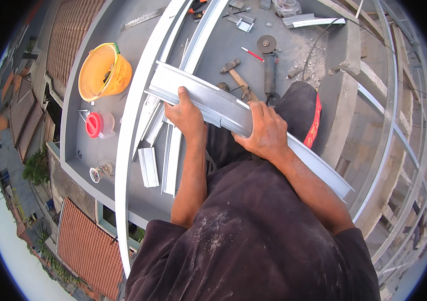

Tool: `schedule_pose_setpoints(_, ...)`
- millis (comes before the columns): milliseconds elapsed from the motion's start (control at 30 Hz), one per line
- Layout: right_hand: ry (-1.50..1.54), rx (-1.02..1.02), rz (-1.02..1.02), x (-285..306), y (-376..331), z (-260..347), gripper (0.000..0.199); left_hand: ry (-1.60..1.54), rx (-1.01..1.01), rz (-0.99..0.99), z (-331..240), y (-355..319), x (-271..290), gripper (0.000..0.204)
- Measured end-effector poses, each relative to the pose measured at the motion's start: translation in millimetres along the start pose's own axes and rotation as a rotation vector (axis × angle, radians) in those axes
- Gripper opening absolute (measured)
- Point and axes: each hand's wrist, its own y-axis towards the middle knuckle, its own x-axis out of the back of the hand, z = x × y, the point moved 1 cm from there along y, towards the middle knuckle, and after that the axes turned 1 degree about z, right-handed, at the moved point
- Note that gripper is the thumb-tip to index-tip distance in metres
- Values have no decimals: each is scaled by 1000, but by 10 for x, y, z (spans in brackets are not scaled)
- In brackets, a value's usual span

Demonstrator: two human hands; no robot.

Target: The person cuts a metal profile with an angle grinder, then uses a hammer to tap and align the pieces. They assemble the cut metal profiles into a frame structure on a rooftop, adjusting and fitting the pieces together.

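A silvery metal channel (pixel 223 108) lies slantwise across my lap, its far end up to the left and its near end down to the right. My left hand (pixel 187 116) is closed round its lower edge near the far end, with the thumb on the face. Further along, my right hand (pixel 265 128) wraps over the same channel, and its near part runs on past my right forearm. Just beyond the channel lie a hammer (pixel 238 75) with a wooden handle and an angle grinder (pixel 269 70) with a round disc. A red and white pencil (pixel 252 54) rests beside the grinder.
Long pale metal channels (pixel 141 95) stretch along my left, with a short offcut (pixel 148 167) among them. Further left stand a yellow bucket (pixel 123 75), a jar with a pink lid (pixel 98 124) and a clear cup (pixel 100 172). Rubble (pixel 308 62) lies by the concrete ledge (pixel 341 115) on the right.
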Motion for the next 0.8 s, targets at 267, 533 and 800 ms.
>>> schedule_pose_setpoints(267, -104, -62, -68, 243, -21, 135, 83, 28, -53, 123, -255, 64, -266, 50)
schedule_pose_setpoints(533, -45, 7, -102, 432, -205, 314, 95, -914, 285, 678, -604, 307, -13, 111)
schedule_pose_setpoints(800, 817, -186, 517, 757, 3, -56, 91, -1036, 225, 786, -363, 485, 249, 93)
